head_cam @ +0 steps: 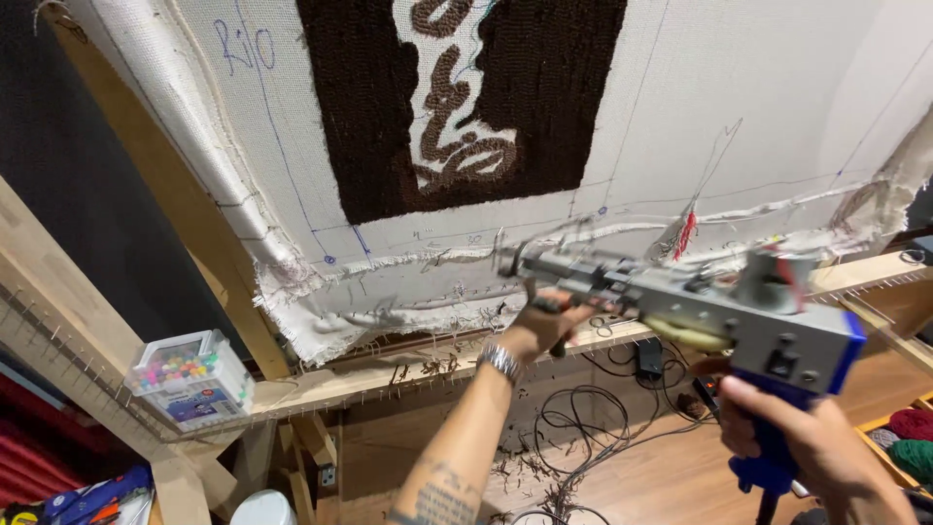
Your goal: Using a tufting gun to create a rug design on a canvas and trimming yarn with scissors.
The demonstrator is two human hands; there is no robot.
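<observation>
Across the far side of the scene: one pale woven backing cloth, stretched on a light wooden frame with rows of small nails, bearing a dark brown tufted rectangle with curling cream-and-brown shapes at its centre. Frayed cloth edge hangs along the frame's lower rail. Near right: one grey metal tufting gun with a blue plastic handle, held level, its tip at the cloth's lower edge just below the brown rectangle. Right hand: clenched around the blue handle at the gun's rear. Left hand: wearing a silver wrist bracelet, fingers closed on the gun's front grip beneath the barrel. Left, on the frame's rail: one clear plastic box of coloured beads or pins. Low centre, on the wooden floor: tangled black cables.
</observation>
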